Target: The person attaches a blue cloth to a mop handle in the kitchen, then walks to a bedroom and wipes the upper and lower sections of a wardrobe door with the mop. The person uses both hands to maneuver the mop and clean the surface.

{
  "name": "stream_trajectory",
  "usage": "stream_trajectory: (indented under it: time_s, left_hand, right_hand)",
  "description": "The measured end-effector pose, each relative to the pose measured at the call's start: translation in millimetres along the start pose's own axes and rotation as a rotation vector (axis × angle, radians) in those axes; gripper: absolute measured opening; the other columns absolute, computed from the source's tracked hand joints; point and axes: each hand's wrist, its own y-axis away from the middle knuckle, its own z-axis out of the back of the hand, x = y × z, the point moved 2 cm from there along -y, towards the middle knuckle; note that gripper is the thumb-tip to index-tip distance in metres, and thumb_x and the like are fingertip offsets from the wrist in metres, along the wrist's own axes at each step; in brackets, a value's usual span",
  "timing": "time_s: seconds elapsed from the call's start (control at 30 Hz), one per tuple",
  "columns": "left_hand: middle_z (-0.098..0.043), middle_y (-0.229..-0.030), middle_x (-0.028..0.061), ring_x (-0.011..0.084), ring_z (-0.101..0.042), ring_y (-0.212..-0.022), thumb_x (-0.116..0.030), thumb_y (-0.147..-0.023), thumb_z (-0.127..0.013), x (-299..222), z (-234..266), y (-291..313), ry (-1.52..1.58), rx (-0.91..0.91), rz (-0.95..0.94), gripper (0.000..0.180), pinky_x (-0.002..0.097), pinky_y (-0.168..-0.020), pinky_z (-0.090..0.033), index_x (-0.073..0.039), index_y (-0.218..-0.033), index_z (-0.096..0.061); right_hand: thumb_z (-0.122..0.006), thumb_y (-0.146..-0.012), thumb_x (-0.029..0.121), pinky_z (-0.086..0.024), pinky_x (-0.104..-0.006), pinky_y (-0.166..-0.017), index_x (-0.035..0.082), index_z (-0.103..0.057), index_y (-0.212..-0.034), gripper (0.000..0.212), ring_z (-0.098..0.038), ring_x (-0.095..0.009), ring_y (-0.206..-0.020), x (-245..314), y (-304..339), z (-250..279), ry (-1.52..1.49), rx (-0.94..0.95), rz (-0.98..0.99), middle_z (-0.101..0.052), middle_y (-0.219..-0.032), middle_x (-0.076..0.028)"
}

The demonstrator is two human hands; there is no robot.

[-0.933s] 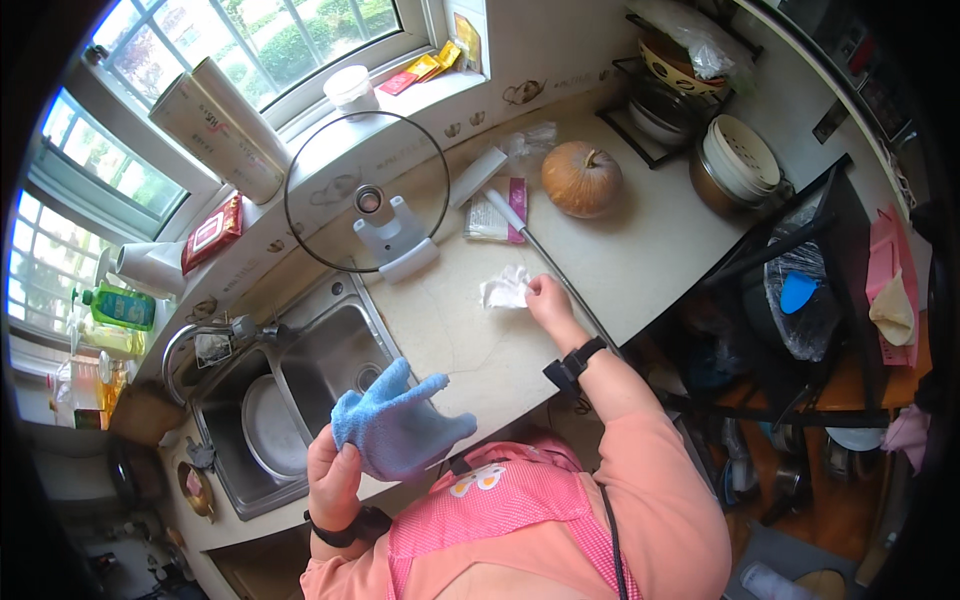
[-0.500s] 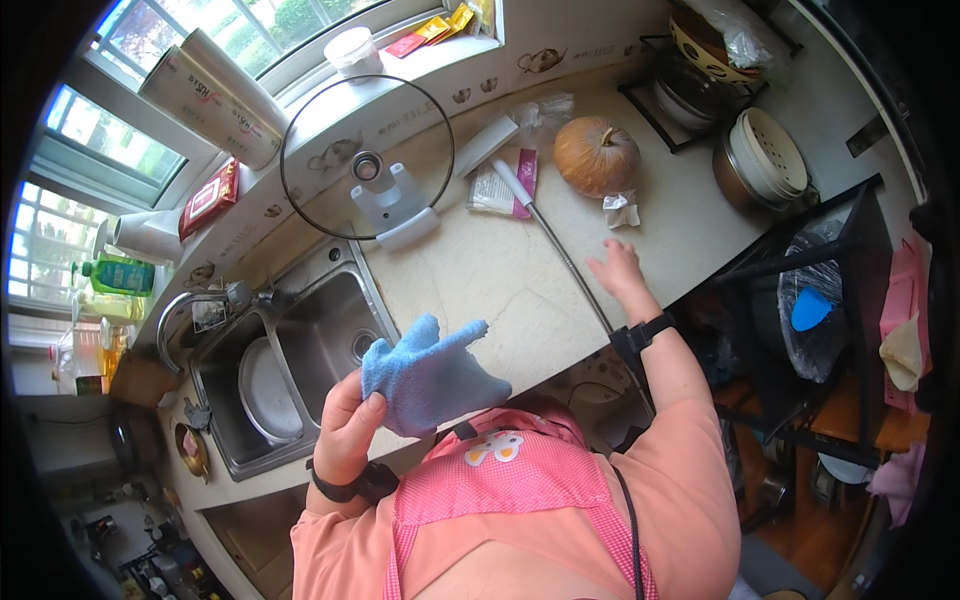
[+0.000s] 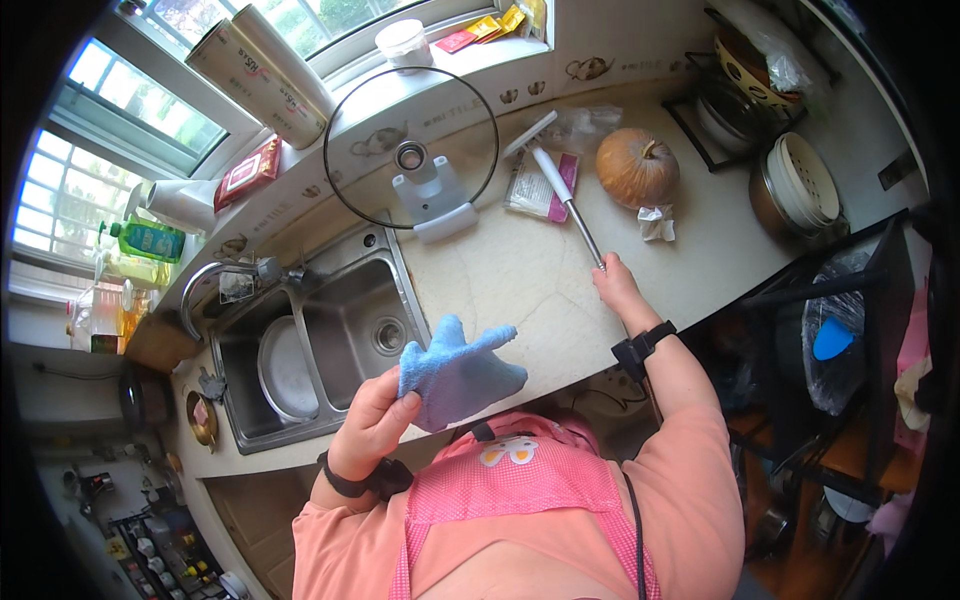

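My left hand [image 3: 375,425] pinches a light blue cloth [image 3: 460,372] by its left edge and holds it up in front of my apron. The cloth hangs in folds above the counter's front edge. Over the counter, my right hand [image 3: 620,290] is closed round the metal pole of a squeegee [image 3: 580,222]. The squeegee's white head points away from me, above a purple and white packet [image 3: 558,195]. A pumpkin [image 3: 637,170] sits right of the pole, with a crumpled white wrapper [image 3: 656,223] at its near side.
A glass lid [image 3: 410,156] stands in a white holder [image 3: 433,195] by the wall. The double sink [image 3: 401,290] with its faucet [image 3: 268,270] lies left, a round pan [image 3: 286,372] inside. Stacked pots [image 3: 800,180] stand at right. Bottles and rolls line the windowsill.
My right hand has gone from open beside the pole to gripping it. The squeegee has swung and its head has turned and shifted right. The view has shifted; the cloth stays in my left hand.
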Motion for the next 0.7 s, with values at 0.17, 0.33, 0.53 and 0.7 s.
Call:
stream_trajectory:
  time_s: [0.17,0.33,0.53,0.7]
  left_hand:
    - [-0.057,-0.108,0.0018,0.0096,-0.051,-0.096,-0.015,-0.096,-0.050,2,8,-6,0.015,0.164,0.072,0.033,0.0252,-0.086,-0.041,0.002,-0.124,-0.051]
    - [-0.058,-0.101,0.0065,0.0149,-0.054,-0.090,-0.013,-0.097,-0.044,-9,-10,-36,-0.109,0.439,-0.161,0.032,0.0295,-0.082,-0.045,0.001,-0.126,-0.049]
    - [-0.055,-0.116,0.0033,0.0108,-0.049,-0.108,-0.031,-0.101,-0.040,4,-60,-92,0.167,0.589,-0.035,0.045,0.0255,-0.094,-0.039,-0.003,-0.136,-0.039]
    - [-0.054,-0.119,0.0021,0.0081,-0.048,-0.109,-0.030,-0.101,-0.039,80,-56,-156,0.256,0.320,0.054,0.043,0.0245,-0.096,-0.040,-0.004,-0.135,-0.040]
  right_hand:
    - [-0.061,-0.086,0.020,-0.049,-0.0358,-0.069,-0.001,-0.049,-0.104,0.031,-0.062,-0.027,-0.075,4,19,26,-0.172,-0.146,0.108,-0.062,-0.083,-0.017]
    - [-0.061,-0.088,0.021,-0.048,-0.0337,-0.068,-0.002,-0.051,-0.104,0.030,-0.060,-0.022,-0.071,8,58,58,-0.275,-0.308,0.261,-0.062,-0.081,-0.013]
    - [-0.058,-0.092,0.020,-0.045,-0.0255,-0.065,0.000,-0.054,-0.102,0.023,-0.050,-0.009,-0.068,4,144,92,-0.324,-0.392,0.111,-0.056,-0.076,-0.003]
    - [-0.057,-0.092,0.019,-0.043,-0.0254,-0.061,0.001,-0.053,-0.104,0.021,-0.048,-0.010,-0.065,1,208,113,-0.229,-0.528,0.073,-0.053,-0.073,-0.002]
